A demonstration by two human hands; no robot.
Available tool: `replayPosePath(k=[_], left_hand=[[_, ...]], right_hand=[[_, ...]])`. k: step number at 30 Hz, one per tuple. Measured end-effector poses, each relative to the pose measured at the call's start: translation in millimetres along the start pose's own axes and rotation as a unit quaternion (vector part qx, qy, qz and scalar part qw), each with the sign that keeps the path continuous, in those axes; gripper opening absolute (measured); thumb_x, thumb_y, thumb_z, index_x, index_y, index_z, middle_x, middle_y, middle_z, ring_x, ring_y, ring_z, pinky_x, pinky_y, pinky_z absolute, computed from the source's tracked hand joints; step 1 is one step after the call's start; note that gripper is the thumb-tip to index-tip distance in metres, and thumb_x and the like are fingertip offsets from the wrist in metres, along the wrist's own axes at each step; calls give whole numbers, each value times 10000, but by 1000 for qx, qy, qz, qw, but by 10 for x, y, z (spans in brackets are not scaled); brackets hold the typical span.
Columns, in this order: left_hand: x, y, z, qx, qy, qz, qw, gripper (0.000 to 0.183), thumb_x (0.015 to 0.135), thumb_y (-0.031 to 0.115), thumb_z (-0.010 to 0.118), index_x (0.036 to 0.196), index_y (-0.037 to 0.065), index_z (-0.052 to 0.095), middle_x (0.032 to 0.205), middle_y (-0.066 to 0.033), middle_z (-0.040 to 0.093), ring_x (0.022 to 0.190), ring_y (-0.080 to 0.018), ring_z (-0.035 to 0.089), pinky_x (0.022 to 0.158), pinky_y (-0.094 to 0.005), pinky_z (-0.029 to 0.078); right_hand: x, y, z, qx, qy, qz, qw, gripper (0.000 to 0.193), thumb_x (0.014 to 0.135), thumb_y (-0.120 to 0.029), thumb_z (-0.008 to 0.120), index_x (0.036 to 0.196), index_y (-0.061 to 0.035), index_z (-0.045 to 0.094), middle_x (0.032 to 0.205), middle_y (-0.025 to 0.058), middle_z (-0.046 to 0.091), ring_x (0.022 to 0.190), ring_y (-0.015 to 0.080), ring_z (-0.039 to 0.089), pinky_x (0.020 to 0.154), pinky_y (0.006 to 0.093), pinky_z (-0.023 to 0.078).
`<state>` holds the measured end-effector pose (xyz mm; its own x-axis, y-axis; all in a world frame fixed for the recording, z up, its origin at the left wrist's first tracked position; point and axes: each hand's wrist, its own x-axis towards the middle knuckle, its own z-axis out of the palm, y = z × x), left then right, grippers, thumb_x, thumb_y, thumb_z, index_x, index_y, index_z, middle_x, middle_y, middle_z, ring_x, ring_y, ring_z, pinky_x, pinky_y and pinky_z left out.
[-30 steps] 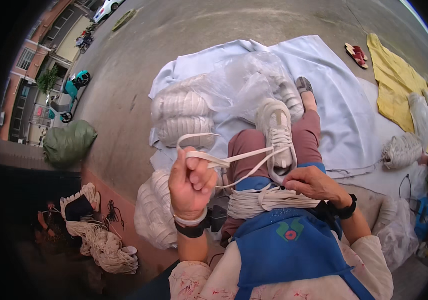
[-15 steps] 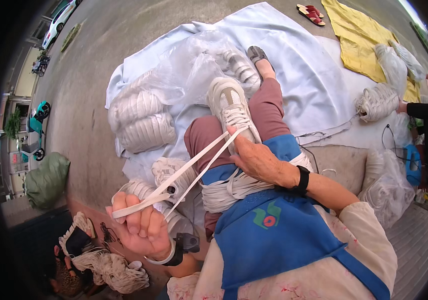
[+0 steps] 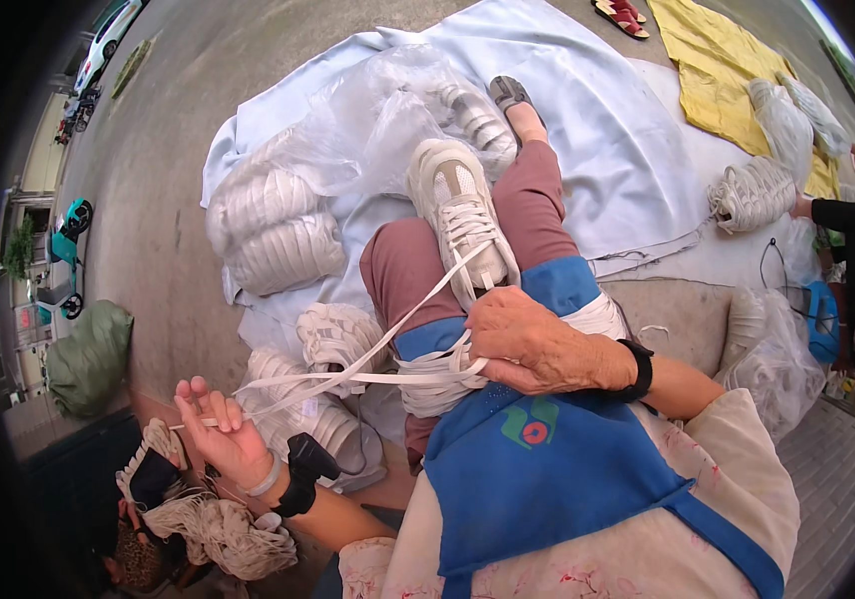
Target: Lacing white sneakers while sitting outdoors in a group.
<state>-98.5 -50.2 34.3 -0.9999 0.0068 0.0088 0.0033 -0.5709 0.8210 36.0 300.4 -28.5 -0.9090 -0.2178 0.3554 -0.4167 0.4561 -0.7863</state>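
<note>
A beige and white sneaker [image 3: 459, 212] rests between my thighs with its toe pointing away from me, laced over the tongue. From its upper eyelets a long white shoelace [image 3: 417, 309] runs down to the left. My right hand [image 3: 542, 344] is closed over my lap, pinching a loop of lace beside the shoe's heel end. Out to the left, my left hand [image 3: 223, 436] has its fingers curled loosely, with a lace end passing through them. A bundle of white laces [image 3: 437, 374] lies across my lap on the blue apron [image 3: 567, 469].
Bagged shoes [image 3: 283, 235] lie on a pale blue sheet [image 3: 607, 150]. More sneakers [image 3: 332, 339] sit by my left knee. A lace pile [image 3: 233, 534] is at lower left, near a green sack [image 3: 93, 359]. Another person's arm [image 3: 847, 225] shows at right.
My right hand has moved from the shoe's eyelets back toward my lap, drawing lace with it. My left hand has gone further left and lower, its grip looser.
</note>
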Motion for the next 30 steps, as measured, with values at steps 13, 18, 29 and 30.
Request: replayPosePath(k=[13, 18, 29, 30], left_hand=[[-43, -2014, 1084, 569, -288, 82, 766, 145, 862, 146, 607, 960, 42, 634, 848, -121, 630, 759, -269, 616, 688, -349, 481], [2, -2216, 1107, 620, -329, 85, 707, 118, 828, 150, 616, 918, 76, 632, 897, -93, 619, 775, -330, 616, 664, -407, 491], [79, -2407, 977, 651, -340, 56, 676, 126, 865, 131, 549, 940, 31, 549, 880, -203, 596, 776, -403, 591, 691, -465, 469], [115, -2399, 979, 626, -345, -12, 699, 126, 872, 120, 530, 944, 17, 542, 889, -235, 594, 791, -422, 585, 718, -471, 463]], right_hand=[[-912, 28, -1444, 484, 487, 104, 720, 299, 1003, -217, 397, 1209, -12, 466, 592, -48, 323, 409, 20, 250, 331, 178, 260], [-1015, 276, -1187, 371, 461, 298, 749, 294, 973, -264, 463, 985, -1, 593, 617, -52, 398, 415, 10, 273, 339, 173, 225], [-333, 673, -339, 122, 167, 306, 929, 216, 950, -181, 520, 1006, 6, 613, 724, 8, 575, 673, 99, 540, 600, 253, 435], [-302, 700, -311, 121, 167, 306, 929, 216, 950, -181, 520, 1006, 6, 613, 724, 8, 575, 673, 99, 540, 600, 253, 435]])
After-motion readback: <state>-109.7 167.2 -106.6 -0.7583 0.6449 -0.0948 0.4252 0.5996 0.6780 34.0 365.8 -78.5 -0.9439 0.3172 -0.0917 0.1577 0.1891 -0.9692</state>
